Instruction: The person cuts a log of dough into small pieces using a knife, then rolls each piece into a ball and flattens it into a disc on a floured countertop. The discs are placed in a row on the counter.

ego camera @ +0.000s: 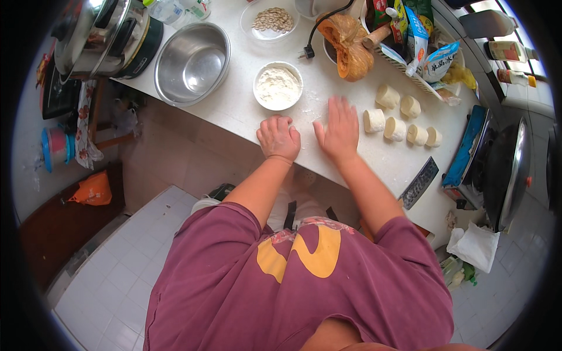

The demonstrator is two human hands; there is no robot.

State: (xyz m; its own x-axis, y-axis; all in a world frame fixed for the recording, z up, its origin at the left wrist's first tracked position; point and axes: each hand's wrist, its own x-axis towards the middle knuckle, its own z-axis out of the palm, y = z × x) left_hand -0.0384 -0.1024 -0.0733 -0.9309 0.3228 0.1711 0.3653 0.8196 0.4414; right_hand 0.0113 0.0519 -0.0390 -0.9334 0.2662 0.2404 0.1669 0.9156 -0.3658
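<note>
My left hand (279, 138) rests on the white countertop (246, 125) near its front edge, fingers loosely bent and thumb apart. Flat over the counter, my right hand (340, 129) is slightly blurred, its fingers straight and thumb spread. A small pale patch shows beside that thumb; what lies under the palm is hidden. Just beyond my left hand stands a white bowl of flour (278, 85). Several cut pieces of dough (395, 129) sit to the right of my right hand. Loose flour (311, 98) dusts the surface between bowl and right hand.
A stainless steel basin (193, 63) stands left, beside a stacked steamer pot (131, 48). Behind are seeds in a plastic dish (273, 19), a power plug (308, 52), cut pumpkin (351, 48) and a basket of packets (421, 79). A dark rectangular blade (419, 182) lies right, near a lidded wok (505, 175).
</note>
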